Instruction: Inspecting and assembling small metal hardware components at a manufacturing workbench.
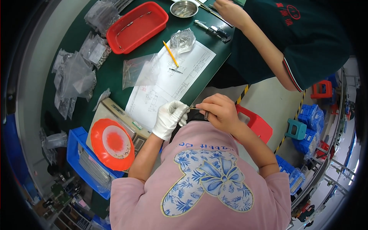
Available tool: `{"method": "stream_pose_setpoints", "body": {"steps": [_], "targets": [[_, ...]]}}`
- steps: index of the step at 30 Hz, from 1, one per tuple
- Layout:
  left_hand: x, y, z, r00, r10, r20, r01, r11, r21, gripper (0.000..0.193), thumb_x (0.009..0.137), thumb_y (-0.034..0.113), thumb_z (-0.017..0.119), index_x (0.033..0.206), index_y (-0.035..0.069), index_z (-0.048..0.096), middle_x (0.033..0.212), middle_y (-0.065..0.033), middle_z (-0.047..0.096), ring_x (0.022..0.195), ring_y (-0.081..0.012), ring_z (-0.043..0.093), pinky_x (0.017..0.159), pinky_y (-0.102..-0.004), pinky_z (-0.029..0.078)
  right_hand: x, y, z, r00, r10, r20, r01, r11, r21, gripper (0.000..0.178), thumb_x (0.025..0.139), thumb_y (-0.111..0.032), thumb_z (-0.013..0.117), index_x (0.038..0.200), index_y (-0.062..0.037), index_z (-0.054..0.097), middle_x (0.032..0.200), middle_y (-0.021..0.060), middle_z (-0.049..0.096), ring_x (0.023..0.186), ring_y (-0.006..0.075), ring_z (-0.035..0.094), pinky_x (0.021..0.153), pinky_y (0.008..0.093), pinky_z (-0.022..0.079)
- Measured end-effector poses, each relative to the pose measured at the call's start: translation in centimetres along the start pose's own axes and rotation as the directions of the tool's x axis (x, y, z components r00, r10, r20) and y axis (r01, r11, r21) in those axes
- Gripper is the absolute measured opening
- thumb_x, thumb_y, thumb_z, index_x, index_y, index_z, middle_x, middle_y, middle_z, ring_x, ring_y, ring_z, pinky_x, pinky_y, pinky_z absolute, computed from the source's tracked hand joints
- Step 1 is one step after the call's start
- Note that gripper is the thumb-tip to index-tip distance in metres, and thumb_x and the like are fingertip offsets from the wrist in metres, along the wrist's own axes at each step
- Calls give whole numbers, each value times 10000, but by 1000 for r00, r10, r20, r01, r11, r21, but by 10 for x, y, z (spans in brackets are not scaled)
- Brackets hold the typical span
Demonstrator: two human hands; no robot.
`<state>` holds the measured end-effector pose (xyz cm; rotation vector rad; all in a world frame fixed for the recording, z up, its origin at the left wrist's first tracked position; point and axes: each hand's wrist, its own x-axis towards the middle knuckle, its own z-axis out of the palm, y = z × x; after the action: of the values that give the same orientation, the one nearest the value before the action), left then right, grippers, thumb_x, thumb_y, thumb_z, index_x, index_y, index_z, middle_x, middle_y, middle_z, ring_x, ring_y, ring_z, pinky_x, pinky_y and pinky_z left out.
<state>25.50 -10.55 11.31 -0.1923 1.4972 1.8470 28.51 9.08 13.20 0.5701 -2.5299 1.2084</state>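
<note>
My left hand [170, 118], in a white glove, pinches something small at its fingertips; what it is, I cannot make out. Bare, my right hand [220, 112] grips a slim metal tool [195, 109], whose tip reaches the gloved fingertips. Both hands meet in front of my body, just off the table's edge. Beyond the glove lies a printed drawing sheet [153, 100]. On it rest a yellow pencil [170, 54], a small thin metal pin [176, 71] and a clear bag of small metal parts [183, 40].
Left of my arm, an orange-red plate [100, 143] with tiny pieces sits on a scale [112, 109], beside a blue bin [73, 147]. Farther off are a red tray [161, 19], several parts bags [76, 74] and a metal bowl [184, 16]. A co-worker's arm [264, 48] works at upper right.
</note>
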Motion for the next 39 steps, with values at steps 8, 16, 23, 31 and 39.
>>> {"method": "stream_pose_setpoints", "body": {"steps": [8, 16, 23, 31, 39], "targets": [[2, 1, 7, 998, 60, -4, -60, 991, -120, 210, 861, 165, 539, 953, -23, 532, 730, -61, 570, 583, -106, 541, 548, -203, 459, 0, -1, 0, 999, -49, 0, 49, 993, -107, 247, 589, 7, 597, 823, -61, 636, 753, 43, 579, 671, 198, 550, 572, 308, 416], [6, -5, 4, 982, 189, 27, -186, 979, -84, 175, 863, 114, 516, 983, -12, 492, 737, -75, 553, 613, -128, 545, 575, -236, 475, -1, 0, 1, 996, 87, -31, -85, 995, 57, 229, 599, -1, 608, 817, -63, 639, 754, 43, 583, 648, 201, 550, 567, 302, 427], [9, -13, 8, 983, 174, 63, -163, 975, -150, 190, 902, 217, 459, 962, 36, 452, 669, -52, 500, 568, -125, 517, 534, -231, 451, -1, -4, 2, 996, -87, -33, 81, 983, -162, 238, 598, -8, 607, 825, -69, 635, 746, 32, 580, 644, 193, 547, 557, 297, 415], [57, -22, -34, 610, 775, -166, -273, 402, 874, 149, 818, 180, 563, 820, 31, 548, 739, -120, 563, 674, -267, 561, 638, -348, 452, -15, -1, -5, 996, 15, -92, -30, 986, -164, 184, 635, 7, 638, 810, -49, 630, 721, 50, 578, 616, 204, 536, 537, 305, 401], [95, -45, -63, 608, 791, -63, -117, 168, 979, 177, 817, 244, 531, 810, 78, 592, 767, -118, 589, 701, -311, 578, 637, -405, 464, -29, 2, -20, 987, 85, -133, -111, 972, -205, 231, 604, 2, 602, 826, -55, 630, 741, 44, 579, 641, 207, 548, 555, 306, 408]]}}
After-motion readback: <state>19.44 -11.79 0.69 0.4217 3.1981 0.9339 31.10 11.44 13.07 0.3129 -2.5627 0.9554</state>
